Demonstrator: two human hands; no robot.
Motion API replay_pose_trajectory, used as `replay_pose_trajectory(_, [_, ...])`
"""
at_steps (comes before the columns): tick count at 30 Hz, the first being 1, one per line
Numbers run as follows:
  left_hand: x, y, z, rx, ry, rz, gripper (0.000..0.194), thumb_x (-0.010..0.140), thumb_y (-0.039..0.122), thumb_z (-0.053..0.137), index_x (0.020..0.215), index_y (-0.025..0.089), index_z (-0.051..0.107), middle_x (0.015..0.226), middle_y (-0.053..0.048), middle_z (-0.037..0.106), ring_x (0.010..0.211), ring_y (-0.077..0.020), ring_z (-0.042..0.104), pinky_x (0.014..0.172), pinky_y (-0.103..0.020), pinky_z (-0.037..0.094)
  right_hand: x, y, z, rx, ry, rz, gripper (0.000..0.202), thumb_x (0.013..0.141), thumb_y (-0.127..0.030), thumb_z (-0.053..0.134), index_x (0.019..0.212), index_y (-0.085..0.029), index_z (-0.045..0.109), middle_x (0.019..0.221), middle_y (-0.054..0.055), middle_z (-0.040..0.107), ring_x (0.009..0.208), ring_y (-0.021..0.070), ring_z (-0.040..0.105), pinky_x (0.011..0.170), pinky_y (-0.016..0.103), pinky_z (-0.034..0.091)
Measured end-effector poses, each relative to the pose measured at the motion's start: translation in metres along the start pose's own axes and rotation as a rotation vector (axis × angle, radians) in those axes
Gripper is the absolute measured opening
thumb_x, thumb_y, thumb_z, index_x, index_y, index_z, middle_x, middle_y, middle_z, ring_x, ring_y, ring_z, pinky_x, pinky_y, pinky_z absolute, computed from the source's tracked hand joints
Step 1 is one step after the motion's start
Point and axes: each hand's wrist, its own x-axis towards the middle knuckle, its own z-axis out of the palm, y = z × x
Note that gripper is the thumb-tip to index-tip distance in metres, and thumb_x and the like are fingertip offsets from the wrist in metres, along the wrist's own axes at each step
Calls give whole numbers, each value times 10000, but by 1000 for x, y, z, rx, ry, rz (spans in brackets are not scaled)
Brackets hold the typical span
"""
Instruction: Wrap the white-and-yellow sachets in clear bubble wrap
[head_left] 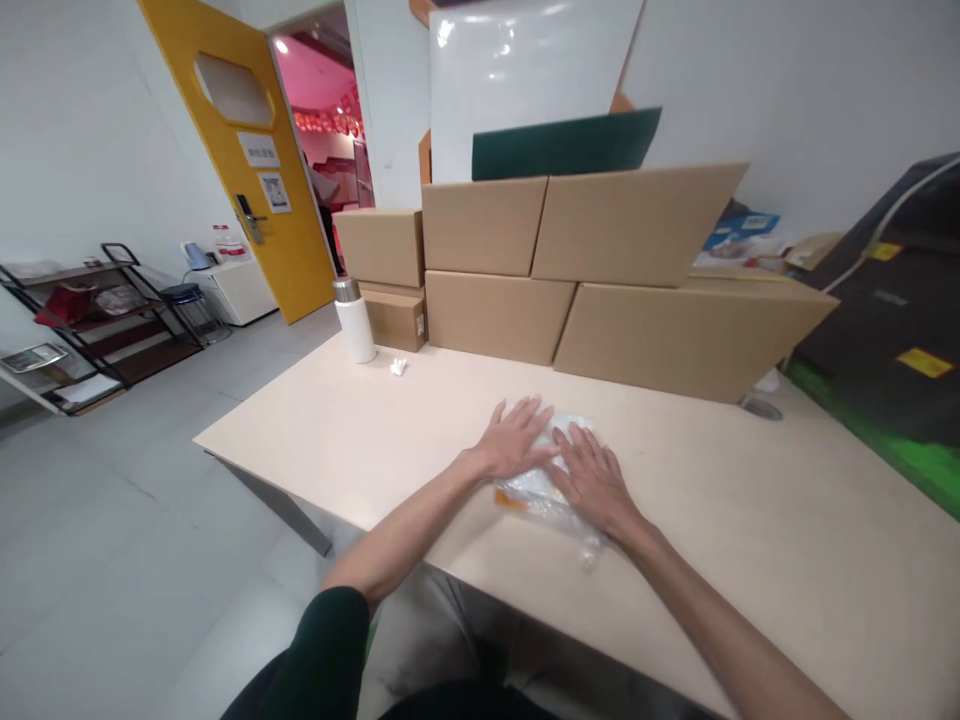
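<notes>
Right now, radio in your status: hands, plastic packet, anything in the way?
Left hand and right hand open, palms down on the plastic packet. Packet lying on the table, partly hidden. Cardboard boxes and white bottle farther back, not in the way.

Head view forward, down across table [720, 520]

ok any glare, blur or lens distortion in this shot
Head view: glare spots on the glossy white panel; head view: wide-angle stretch, with the yellow door leaning; head view: small glints on the clear plastic, its fine detail soft.
</notes>
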Motion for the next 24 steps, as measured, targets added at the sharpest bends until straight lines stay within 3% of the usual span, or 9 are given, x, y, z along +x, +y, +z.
replay_pose_trajectory(4, [11, -2, 19, 14, -19, -20, 649, 1011, 512, 275, 1555, 159, 261, 1646, -120, 146, 1531, -240, 94, 1232, -483, 68, -1, -2, -5, 15, 14, -13, 623, 995, -504, 311, 1526, -183, 362, 1613, 167, 268, 1493, 328, 222, 1149, 560, 260])
replay_pose_trajectory(9, [13, -16, 34, -49, 67, 8, 579, 1032, 450, 212, 1552, 205, 280, 1639, -93, 208, 1525, -220, 144, 1230, -477, 114, 0, -5, -11, 62, -10, 13, 631, 1004, -501, 300, 1550, -185, 302, 1627, 155, 235, 1503, 316, 184, 1161, 556, 222])
replay_pose_trajectory(18, [14, -18, 36, -9, 92, 19, 573, 1036, 432, 221, 1557, 198, 264, 1631, -89, 244, 1521, -228, 174, 1229, -478, 142, 0, -6, -18, 167, -54, 26, 656, 1003, -542, 284, 1556, -188, 285, 1645, 148, 172, 1517, 317, 118, 1181, 548, 165])
replay_pose_trajectory(24, [12, -11, 33, 137, 116, -28, 565, 1034, 407, 226, 1555, 192, 277, 1640, -95, 205, 1522, -254, 163, 1223, -525, 81, 2, -8, -23, 175, -78, 39, 664, 1003, -545, 289, 1568, -199, 257, 1655, 129, 135, 1523, 311, 87, 1187, 552, 153])
